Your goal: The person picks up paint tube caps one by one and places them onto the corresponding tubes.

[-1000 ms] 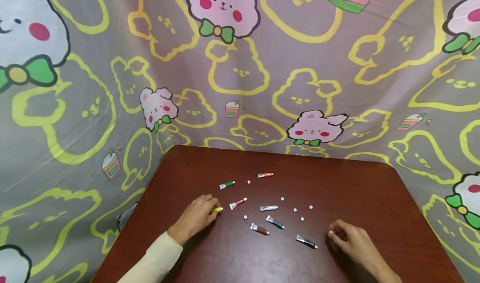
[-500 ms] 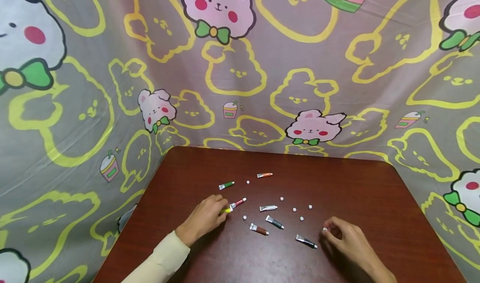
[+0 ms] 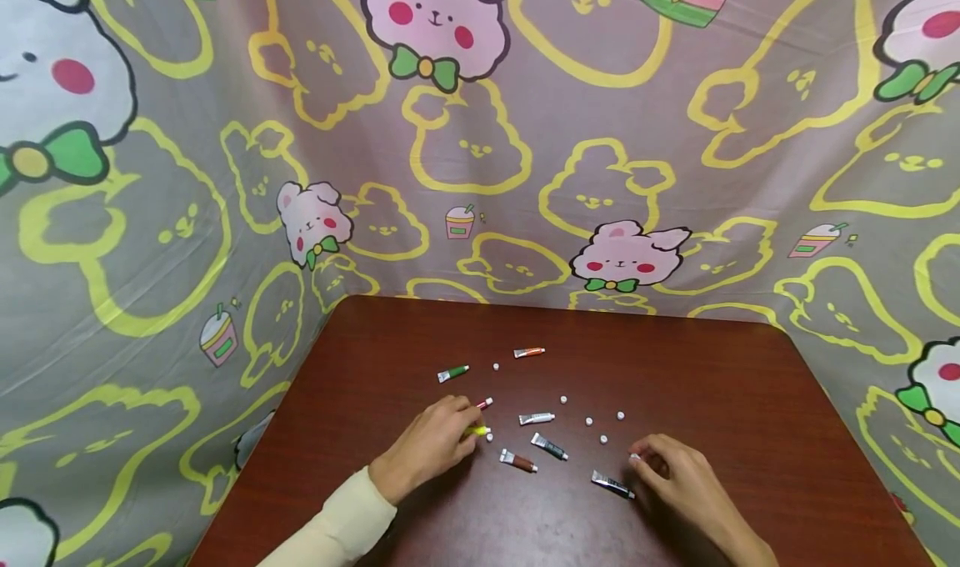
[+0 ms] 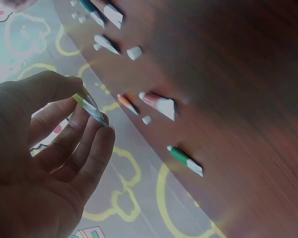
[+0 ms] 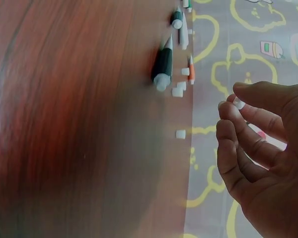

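Note:
In the head view my left hand (image 3: 433, 444) pinches a small yellow paint tube (image 3: 474, 431) near the table's middle. The left wrist view shows the same yellow tube held between thumb and fingertips, clear of the table. My right hand (image 3: 681, 475), off to the right, pinches a tiny white cap (image 5: 239, 103) between thumb and forefinger. Just left of that hand lies a black tube (image 3: 612, 484). A loose white cap (image 3: 490, 438) sits right by the yellow tube's end. Behind the left hand, a red tube (image 3: 485, 403) is partly covered.
Other paint tubes lie scattered: green (image 3: 453, 373), orange (image 3: 529, 353), white (image 3: 537, 418), dark green (image 3: 550, 446) and brown (image 3: 518, 460). Several loose white caps lie among them, one cap (image 3: 620, 415) farthest right. Patterned cloth (image 3: 480, 217) hangs behind the brown table (image 3: 405, 325).
My left hand has moved right with the yellow tube, now partly covering the red tube. My right hand has moved left with the white cap, closer to the black tube.

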Available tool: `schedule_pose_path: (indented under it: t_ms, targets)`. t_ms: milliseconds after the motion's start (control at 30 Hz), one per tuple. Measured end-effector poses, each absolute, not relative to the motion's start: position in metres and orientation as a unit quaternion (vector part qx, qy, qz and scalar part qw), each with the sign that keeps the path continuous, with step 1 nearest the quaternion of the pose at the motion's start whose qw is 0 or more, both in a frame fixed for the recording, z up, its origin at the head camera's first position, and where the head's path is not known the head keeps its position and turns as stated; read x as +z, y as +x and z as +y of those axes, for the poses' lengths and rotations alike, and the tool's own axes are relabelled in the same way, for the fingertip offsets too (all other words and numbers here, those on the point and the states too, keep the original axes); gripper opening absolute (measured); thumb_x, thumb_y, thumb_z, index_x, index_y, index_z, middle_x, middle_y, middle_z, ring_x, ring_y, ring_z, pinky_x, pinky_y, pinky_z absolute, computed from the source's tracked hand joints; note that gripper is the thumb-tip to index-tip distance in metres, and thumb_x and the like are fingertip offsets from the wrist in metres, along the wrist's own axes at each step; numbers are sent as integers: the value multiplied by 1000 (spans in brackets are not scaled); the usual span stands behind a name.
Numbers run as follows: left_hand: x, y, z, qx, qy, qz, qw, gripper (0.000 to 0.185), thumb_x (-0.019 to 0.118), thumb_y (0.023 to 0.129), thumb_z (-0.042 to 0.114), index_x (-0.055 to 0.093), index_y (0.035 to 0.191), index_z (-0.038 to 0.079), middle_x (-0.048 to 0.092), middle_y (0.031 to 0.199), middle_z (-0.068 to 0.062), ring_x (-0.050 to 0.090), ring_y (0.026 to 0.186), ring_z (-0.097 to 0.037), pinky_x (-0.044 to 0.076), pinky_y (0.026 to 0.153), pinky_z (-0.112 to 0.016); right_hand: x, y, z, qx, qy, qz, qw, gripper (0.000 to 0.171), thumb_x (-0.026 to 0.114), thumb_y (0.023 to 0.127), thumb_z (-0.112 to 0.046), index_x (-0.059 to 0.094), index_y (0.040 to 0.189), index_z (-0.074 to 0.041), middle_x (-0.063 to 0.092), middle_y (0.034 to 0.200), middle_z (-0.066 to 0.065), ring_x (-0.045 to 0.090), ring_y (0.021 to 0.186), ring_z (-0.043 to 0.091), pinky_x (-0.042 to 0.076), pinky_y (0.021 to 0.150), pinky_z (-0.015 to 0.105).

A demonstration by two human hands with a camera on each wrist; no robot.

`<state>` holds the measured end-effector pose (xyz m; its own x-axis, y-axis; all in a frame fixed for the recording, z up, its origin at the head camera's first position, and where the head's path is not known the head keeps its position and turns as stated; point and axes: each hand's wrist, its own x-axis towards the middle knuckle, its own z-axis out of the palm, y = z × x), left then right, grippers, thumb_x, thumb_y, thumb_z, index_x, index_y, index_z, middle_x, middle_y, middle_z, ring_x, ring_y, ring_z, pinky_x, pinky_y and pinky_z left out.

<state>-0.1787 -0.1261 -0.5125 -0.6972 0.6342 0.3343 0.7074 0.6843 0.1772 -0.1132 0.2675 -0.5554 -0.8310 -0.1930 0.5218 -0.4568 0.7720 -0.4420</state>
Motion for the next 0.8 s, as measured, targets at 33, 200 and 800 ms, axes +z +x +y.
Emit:
schedule_pose_path:
  t_ms: [33,200,800]
  targets:
    - [-512,-178,-125,-147,-374,-907,127,14,87,89,13,78,99,15,72,95,3,64,88,-14,58,77,-31,-555,-113,266,288,180,-912,229,27,89,81,-2,75,92,-22,66,84,-21,52,73,-9,43,62,16]
    - [-510,-174,-117,-145,-387,-901,133,14,87,90,14,77,100,15,72,95,4,65,89,-13,58,79,-29,-553,-112,259,303,189,-906,225,26,89,81,0,76,94,-19,67,84,-21,52,73,-11,45,61,17]
    - [-502,-160,-94,-120,-408,-897,116,11,85,91,19,76,96,17,68,91,6,63,85,-11,57,75,-27,-552,-110,227,374,227,-877,199,29,89,81,2,72,92,-18,68,83,-17,57,72,-9,47,60,15]
